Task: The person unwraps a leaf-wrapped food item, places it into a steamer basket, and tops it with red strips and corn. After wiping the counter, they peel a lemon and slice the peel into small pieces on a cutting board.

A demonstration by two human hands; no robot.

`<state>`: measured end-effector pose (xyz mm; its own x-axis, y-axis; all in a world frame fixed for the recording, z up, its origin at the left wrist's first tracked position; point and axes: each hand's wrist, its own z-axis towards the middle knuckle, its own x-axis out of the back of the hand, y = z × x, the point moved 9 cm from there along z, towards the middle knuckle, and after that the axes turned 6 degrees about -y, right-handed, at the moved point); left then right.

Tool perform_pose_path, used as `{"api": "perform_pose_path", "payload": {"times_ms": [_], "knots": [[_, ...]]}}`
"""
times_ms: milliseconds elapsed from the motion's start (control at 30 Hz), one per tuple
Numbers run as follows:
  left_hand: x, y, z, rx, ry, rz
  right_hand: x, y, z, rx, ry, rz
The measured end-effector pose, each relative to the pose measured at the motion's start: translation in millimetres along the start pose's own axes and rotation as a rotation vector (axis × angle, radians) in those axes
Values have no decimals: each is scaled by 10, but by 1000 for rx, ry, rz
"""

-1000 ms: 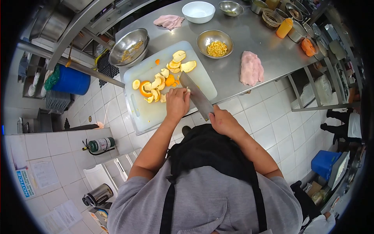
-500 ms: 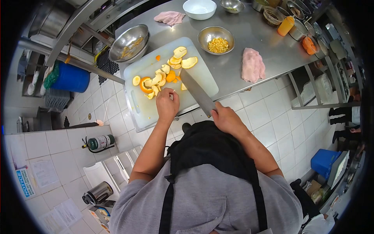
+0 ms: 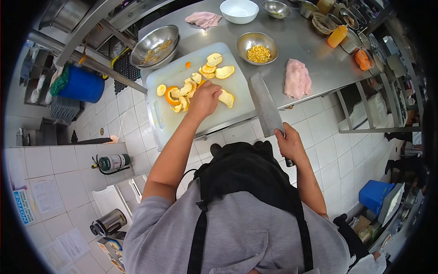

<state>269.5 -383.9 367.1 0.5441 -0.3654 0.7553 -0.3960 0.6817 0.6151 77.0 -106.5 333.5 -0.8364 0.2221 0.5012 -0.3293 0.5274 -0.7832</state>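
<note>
My right hand (image 3: 291, 144) grips the dark handle of a wide-bladed chef's knife (image 3: 267, 102). The blade points away from me, off the board's right side, partly over the table's front edge. My left hand (image 3: 204, 101) is over the white cutting board (image 3: 175, 130), its fingers drawn together and their tips at the edge of a pale orange peel (image 3: 226, 98). What lies inside those fingers is hidden. Left of that hand is a pile of cut peel (image 3: 185, 91) with a curled orange strip (image 3: 170, 94). More peel slices (image 3: 224, 72) lie toward the board's far side.
A metal bowl of yellow kernels (image 3: 258, 54) stands beyond the board. Pink cloths (image 3: 297, 80) lie on the steel table (image 3: 219, 34). A colander (image 3: 157, 45) sits in another bowl at left. At far right are an orange squeeze bottle (image 3: 337, 36) and several containers.
The knife has swung right, off the board, with my right hand. My left hand has moved forward and right over the orange bits. The pale peel formerly under the blade is now uncovered.
</note>
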Motion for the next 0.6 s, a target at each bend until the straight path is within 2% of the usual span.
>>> {"api": "perform_pose_path", "payload": {"times_ms": [67, 133, 167, 233, 300, 333, 367, 400, 433, 467, 500, 533, 600], "knots": [[-52, -35, 142, -10, -65, 11, -47, 53, -19, 58, 7, -19], [158, -148, 207, -38, 58, -11, -49, 24, -57, 117, 14, -35], [374, -115, 195, -18, 162, -30, -66, 46, -87, 60, -4, -7], [651, -361, 114, 416, 10, -17, -92, 100, -120, 1, -19, 27], [963, -786, -35, 279, 187, -98, -99, 132, -132, -15, -22, -9], [1118, -1157, -146, 376, 192, -124, -84, 126, -141, -15, -19, -6], [1394, -1224, -245, 307, 266, -76, -77, 119, -147, -30, -34, -9], [1623, -1544, -412, 287, 349, -125, -80, 117, -142, -43, -50, -11], [1910, -1626, -588, 396, 398, 23, -76, 114, -132, -40, -47, -8], [2132, -1930, -775, 384, 427, 156, -74, 112, -124, -34, -46, -18], [2293, -2152, -961, 518, 407, 206, -77, 107, -118, -29, -45, -29], [2388, -2238, -1069, 517, 407, 207, -70, 78, -116, -29, -45, -28], [2443, -2666, -1388, 849, 367, 96, -59, 29, -111, -67, -64, -34]]}}
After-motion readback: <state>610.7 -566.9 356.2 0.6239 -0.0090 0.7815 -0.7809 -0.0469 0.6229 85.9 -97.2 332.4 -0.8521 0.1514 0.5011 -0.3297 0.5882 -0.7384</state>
